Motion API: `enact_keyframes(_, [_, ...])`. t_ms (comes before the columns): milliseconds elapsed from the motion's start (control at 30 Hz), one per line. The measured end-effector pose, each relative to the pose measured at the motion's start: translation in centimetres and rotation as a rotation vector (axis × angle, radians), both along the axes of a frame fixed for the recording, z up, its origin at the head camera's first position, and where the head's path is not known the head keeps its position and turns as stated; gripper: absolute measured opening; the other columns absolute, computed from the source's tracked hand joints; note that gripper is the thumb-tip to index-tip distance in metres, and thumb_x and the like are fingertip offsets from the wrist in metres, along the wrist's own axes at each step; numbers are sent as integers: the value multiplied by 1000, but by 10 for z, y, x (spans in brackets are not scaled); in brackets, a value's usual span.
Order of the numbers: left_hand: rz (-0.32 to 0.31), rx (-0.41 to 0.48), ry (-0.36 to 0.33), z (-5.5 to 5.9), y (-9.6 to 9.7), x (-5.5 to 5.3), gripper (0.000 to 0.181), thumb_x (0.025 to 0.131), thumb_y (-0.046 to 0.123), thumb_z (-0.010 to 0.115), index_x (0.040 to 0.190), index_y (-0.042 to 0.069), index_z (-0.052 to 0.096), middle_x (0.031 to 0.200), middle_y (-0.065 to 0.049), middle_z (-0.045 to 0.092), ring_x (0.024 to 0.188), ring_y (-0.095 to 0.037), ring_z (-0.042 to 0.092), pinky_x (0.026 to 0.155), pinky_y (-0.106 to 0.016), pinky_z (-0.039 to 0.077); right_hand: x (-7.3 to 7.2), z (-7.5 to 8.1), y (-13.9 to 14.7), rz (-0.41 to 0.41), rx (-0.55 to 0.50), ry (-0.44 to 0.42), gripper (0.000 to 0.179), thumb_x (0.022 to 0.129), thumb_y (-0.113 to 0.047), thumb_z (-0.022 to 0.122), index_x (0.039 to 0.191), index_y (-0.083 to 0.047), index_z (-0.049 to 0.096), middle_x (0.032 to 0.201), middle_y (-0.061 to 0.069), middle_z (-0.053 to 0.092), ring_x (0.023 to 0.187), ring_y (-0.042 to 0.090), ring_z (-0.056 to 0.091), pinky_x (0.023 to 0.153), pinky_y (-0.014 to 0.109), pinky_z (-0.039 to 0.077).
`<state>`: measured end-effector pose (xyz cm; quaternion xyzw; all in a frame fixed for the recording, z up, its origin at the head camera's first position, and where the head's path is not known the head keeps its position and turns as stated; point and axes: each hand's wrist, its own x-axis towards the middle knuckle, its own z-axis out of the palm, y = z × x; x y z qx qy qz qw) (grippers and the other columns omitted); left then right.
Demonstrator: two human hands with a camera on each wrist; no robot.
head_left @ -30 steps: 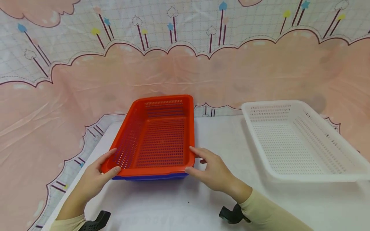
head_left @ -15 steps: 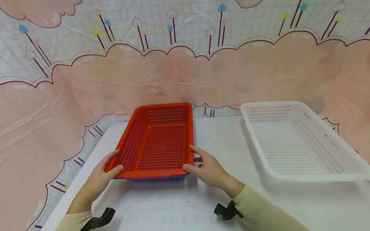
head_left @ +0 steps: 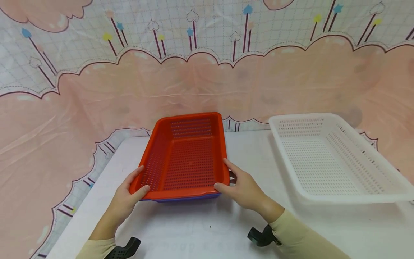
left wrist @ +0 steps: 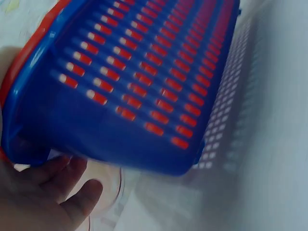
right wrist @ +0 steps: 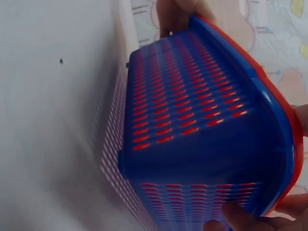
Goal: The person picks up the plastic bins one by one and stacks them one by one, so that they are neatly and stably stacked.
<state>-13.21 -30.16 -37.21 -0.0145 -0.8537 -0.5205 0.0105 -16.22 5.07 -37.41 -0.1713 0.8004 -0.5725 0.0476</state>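
A red perforated plastic basket point(head_left: 191, 163) sits nested inside a blue one point(left wrist: 106, 139), whose rim shows just beneath the red rim. My left hand point(head_left: 127, 198) grips the near left corner, thumb on top of the red rim. At the near right corner my right hand point(head_left: 242, 190) holds the pair, its thumb also over the rim and its other fingers along the side. Both wrist views show the blue outer wall with red showing through its slots. Light through the holes makes a dotted shadow point(left wrist: 224, 110) on the white surface below.
A larger white perforated basket point(head_left: 349, 199) stands to the right on the white table point(head_left: 194, 230). Behind hangs a pink and white printed cloth point(head_left: 207, 82) with candle drawings. Black devices point(head_left: 126, 248) are strapped at both wrists.
The two nested baskets dipped, then rose slightly, and have shifted to the right with both hands holding them. The white basket has stayed in place.
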Motion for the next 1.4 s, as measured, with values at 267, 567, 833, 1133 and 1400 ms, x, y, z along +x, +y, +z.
enact_keyframes(267, [0, 37, -1, 4, 47, -7, 75, 95, 16, 67, 158, 13, 26, 152, -21, 33, 129, -39, 46, 88, -26, 53, 3, 0, 41, -43, 37, 22, 97, 84, -28, 82, 157, 1, 24, 147, 20, 46, 117, 32, 58, 83, 30, 55])
enact_keyframes(567, [-104, 127, -14, -1, 84, -11, 78, 92, 13, 70, 158, 12, 28, 152, -20, 35, 126, -35, 51, 90, -27, 52, 15, 1, 79, -132, 81, 110, 86, 89, -23, 76, 155, 5, 27, 145, 25, 46, 113, 34, 59, 85, 37, 55])
enact_keyframes(833, [-102, 141, -16, -13, 107, -11, 80, 90, 12, 73, 157, 13, 30, 151, -20, 36, 127, -37, 50, 95, -36, 52, 25, 1, 90, -252, 216, 62, 85, 93, -36, 71, 155, 3, 27, 147, 29, 43, 123, 40, 53, 96, 53, 47])
enact_keyframes(1133, [-89, 95, -7, -13, 109, -9, 78, 91, 16, 72, 157, 13, 31, 150, -21, 38, 127, -36, 51, 96, -38, 51, 21, -3, 91, -258, 228, 92, 85, 93, -38, 71, 155, 2, 30, 146, 29, 45, 118, 38, 55, 92, 51, 49])
enact_keyframes(1400, [-102, 18, -28, -9, 107, -9, 77, 92, 21, 72, 157, 12, 31, 154, -21, 34, 131, -37, 47, 101, -43, 47, 24, -2, 90, -227, 206, 165, 79, 96, -29, 69, 151, 11, 28, 157, 29, 27, 136, 45, 39, 106, 60, 37])
